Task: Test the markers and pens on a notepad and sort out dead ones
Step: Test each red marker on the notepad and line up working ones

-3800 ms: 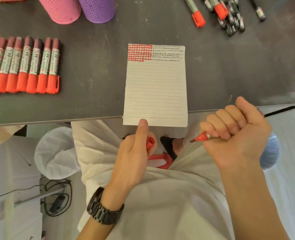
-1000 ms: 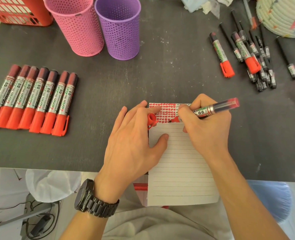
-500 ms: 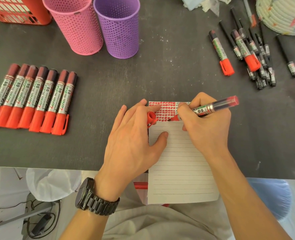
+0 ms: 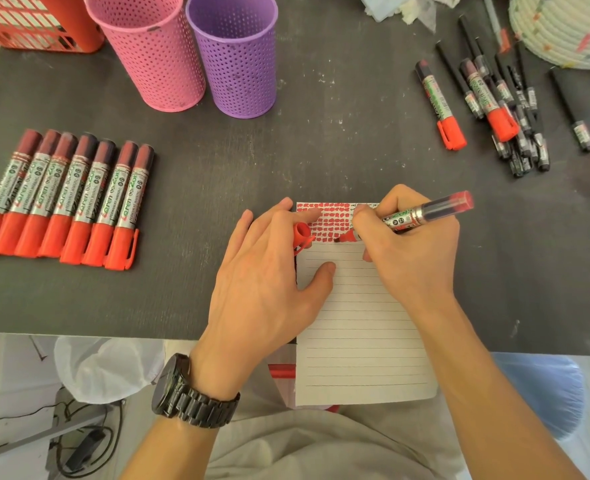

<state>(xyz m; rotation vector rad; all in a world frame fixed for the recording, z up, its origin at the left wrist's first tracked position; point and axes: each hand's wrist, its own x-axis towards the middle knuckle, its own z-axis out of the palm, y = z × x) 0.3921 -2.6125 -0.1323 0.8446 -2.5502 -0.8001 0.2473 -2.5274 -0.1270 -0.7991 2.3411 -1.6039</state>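
**At the desk's near edge, a red marker met the page**

On a dark table (image 4: 321, 150), a person's right hand (image 4: 411, 251) clamped its fingers round an uncapped red marker (image 4: 425, 214). The tip touched the notepad (image 4: 355, 323) at the lower edge of a block of red test marks near the top of the page. The left hand (image 4: 269, 271) lay on the pad's left side, thumb pressing the paper, its fingers pinching the marker's cap (image 4: 302, 234).

The step in hand appeared to be the test stroke itself. Next, by this reading, the cap would go back on and the marker be sorted. Seven capped markers (image 4: 68, 199) lay in a row to the left, well apart from the pad. A pink cup (image 4: 155, 53) and a purple cup (image 4: 234, 57) stood side by side behind; which place was meant for dead ones could not be told. Two more red markers (image 4: 440, 105) and a heap of black pens (image 4: 515, 133) lay at the right rear.

The pad's lower part hung past the table's near edge, over the lap, so the pinning thumb likely mattered. Bare tabletop lay between the pad and the row, open room for a leftward carry.
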